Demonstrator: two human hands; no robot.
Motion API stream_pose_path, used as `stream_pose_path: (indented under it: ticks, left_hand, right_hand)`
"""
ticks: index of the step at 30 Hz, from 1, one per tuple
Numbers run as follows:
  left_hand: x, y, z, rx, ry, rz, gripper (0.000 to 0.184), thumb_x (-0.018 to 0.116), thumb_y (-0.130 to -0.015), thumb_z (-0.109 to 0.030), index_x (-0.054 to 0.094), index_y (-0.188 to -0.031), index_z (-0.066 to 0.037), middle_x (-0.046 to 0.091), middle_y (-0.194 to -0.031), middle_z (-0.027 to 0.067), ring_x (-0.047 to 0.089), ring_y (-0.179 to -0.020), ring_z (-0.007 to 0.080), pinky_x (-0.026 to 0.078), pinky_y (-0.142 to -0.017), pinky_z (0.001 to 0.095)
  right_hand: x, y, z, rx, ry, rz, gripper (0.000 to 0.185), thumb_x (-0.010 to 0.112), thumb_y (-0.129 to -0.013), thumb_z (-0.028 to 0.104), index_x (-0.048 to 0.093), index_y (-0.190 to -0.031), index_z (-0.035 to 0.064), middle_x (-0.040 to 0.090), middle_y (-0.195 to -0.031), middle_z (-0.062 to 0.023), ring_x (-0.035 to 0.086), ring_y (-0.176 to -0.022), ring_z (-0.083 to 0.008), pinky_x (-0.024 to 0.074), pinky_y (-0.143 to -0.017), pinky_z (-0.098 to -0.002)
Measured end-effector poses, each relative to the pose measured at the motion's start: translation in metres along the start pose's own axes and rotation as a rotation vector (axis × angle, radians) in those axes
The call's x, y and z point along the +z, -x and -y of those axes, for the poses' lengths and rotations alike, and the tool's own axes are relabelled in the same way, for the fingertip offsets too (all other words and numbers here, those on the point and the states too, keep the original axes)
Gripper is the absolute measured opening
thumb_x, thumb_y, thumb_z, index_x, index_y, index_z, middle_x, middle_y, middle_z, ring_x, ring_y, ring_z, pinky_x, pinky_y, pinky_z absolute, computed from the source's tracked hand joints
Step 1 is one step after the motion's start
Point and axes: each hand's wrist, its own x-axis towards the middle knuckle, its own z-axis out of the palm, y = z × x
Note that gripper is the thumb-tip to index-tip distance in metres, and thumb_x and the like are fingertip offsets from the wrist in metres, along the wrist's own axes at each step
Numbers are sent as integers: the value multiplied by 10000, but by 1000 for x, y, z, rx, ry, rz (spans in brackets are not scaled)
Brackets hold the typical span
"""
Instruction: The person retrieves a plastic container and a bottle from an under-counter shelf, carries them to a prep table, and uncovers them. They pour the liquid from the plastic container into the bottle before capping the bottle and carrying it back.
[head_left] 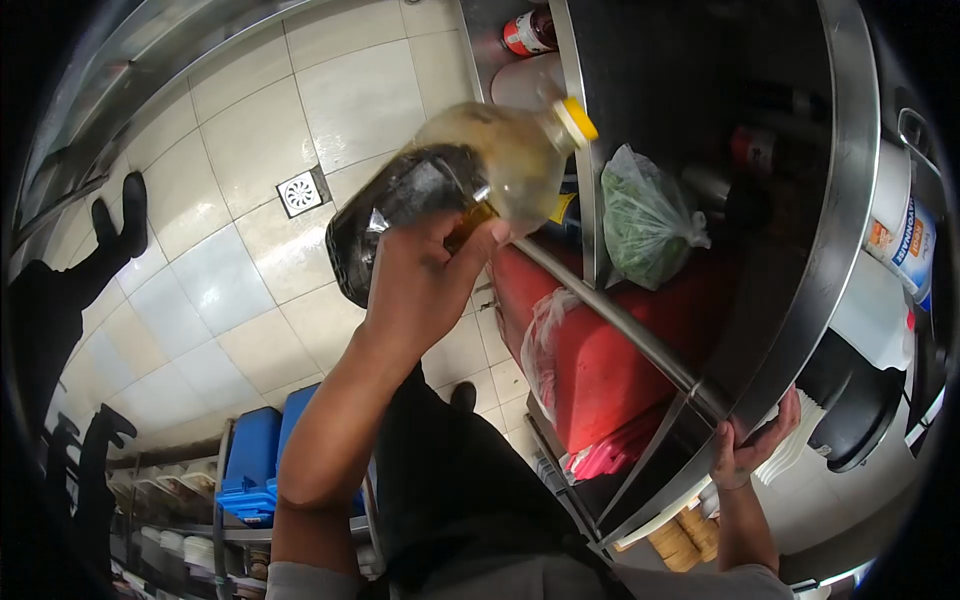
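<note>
A large clear plastic bottle (420, 165) with a yellow cap hangs tilted in the air, with dark liquid inside. My left hand (430, 265) is wrapped round its handle. At the lower right, my right hand (757, 440) rests against the metal edge of the counter (820, 300), its fingers apart and holding nothing. Close to the bottle's cap lies a clear plastic bag of green leaves (645, 220) on the metal shelf. Beneath it sits a red container (610, 370) with a thin plastic bag on its side.
Blue bins (250, 460) stand on a rack at the lower left. A metal bar (610, 310) runs beside the red container. A drain (301, 192) is set in the tiled floor. Another person's dark-clad leg (95, 265) shows at the left. Tubs and a black vessel (850, 400) are at the right.
</note>
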Motion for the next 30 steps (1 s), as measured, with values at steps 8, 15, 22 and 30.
stream_pose_path:
  ticks: [8, 15, 22, 30]
  left_hand:
    - [8, -45, -45, 24, -97, 23, 431, 637, -854, -379, 648, -812, 50, 483, -531, 115, 419, -514, 140, 373, -514, 310]
    - [34, -86, -94, 168, -58, -117, 387, 615, -876, -316, 638, -762, 53, 514, -532, 123, 443, -499, 168, 392, -523, 339]
    - [40, -84, -121, 203, 187, -192, 415, 630, -863, -340, 639, -764, 63, 561, -568, 91, 462, -538, 110, 393, -531, 309]
    - [66, -91, -130, 200, -277, 85, 421, 638, -842, -378, 654, -807, 41, 610, -612, 128, 531, -542, 191, 424, -558, 324]
  right_hand:
    - [-6, 2, -4, 1, 37, 45, 813, 658, -772, 338, 279, -1363, -70, 316, -1371, -270, 303, -1273, -374, 223, -1052, -472]
    - [-7, 9, -8, 75, -10, -2, 791, 677, -724, 314, 338, -1321, -78, 347, -1322, -275, 308, -1274, -406, 218, -1066, -499]
    - [-11, 4, -2, 80, -83, -12, 742, 681, -723, 274, 364, -1304, -63, 341, -1309, -265, 335, -1248, -417, 253, -1048, -507]
    - [-13, 6, -7, 113, -208, -24, 730, 684, -714, 229, 374, -1322, -29, 306, -1342, -246, 314, -1265, -399, 245, -1059, -484]
